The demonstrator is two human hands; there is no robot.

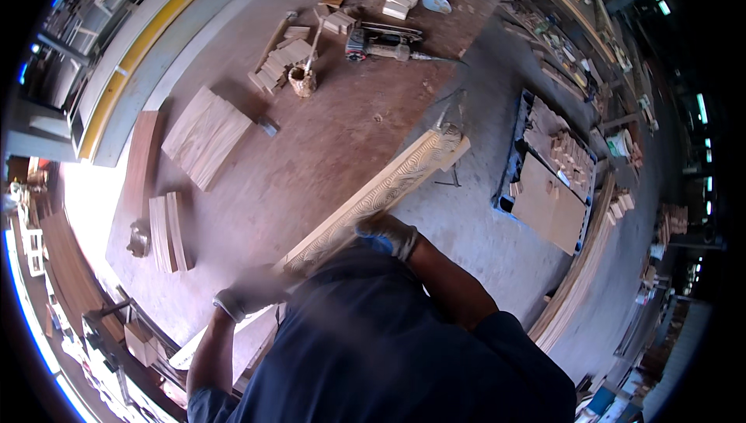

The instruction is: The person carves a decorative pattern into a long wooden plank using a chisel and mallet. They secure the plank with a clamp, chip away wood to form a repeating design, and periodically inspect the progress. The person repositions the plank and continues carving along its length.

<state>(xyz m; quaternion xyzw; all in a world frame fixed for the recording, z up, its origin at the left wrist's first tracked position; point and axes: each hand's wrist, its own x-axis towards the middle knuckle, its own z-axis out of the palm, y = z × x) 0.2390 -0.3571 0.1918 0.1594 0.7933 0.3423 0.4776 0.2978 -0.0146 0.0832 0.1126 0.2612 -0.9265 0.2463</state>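
Note:
A long pale wooden board [373, 194] lies slantwise in front of me, its top covered with wavy, swirling lines. My right hand [388, 235], in a dark glove, is closed at the board's near edge, around its middle. My left hand [252, 292], also gloved, is beside the board's lower left end. Motion smears its fingers, so I cannot see their grip. At the far end of the board stands a metal fitting [448, 121], perhaps a clamp. My body hides part of the board's near side.
Ahead on the brown work surface are a drill-like power tool [381, 46], a crusted pot [302, 81] with a stick, and small wood blocks [281, 62]. Wide panels [206, 135] and planks [163, 229] lie left. A blue-edged pallet [544, 190] with sheet and blocks stands right, beside long boards [571, 291].

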